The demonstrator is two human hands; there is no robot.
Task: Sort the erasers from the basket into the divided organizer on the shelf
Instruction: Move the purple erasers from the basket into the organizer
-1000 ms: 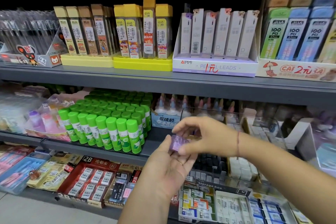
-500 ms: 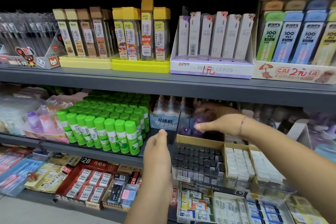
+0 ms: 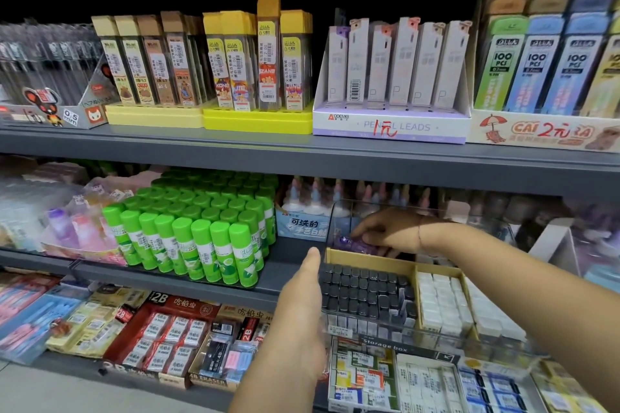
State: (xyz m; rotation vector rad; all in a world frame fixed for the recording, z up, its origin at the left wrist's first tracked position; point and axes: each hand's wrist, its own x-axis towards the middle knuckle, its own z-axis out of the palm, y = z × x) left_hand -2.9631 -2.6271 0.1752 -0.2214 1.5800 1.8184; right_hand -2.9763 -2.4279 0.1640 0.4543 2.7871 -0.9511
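Head view, progress: partway through, I judge; the divided organizer (image 3: pixel 369 256) on the shelf (image 3: pixel 285 260) already has full rows, and the basket is out of view, so what is left cannot be told
Right hand (image 3: pixel 385 231): reaches into the back left compartment, grip narrow, pinching a purple eraser (image 3: pixel 352 241) low among other purple ones
Left hand (image 3: pixel 302 298): grip wide, fingers straight, holding nothing, just beside the organizer's left wall
Front left compartment: black erasers (image 3: pixel 365 292) in tight rows
Front middle and right compartments: white erasers (image 3: pixel 439 298)
Back right: hidden by the forearm
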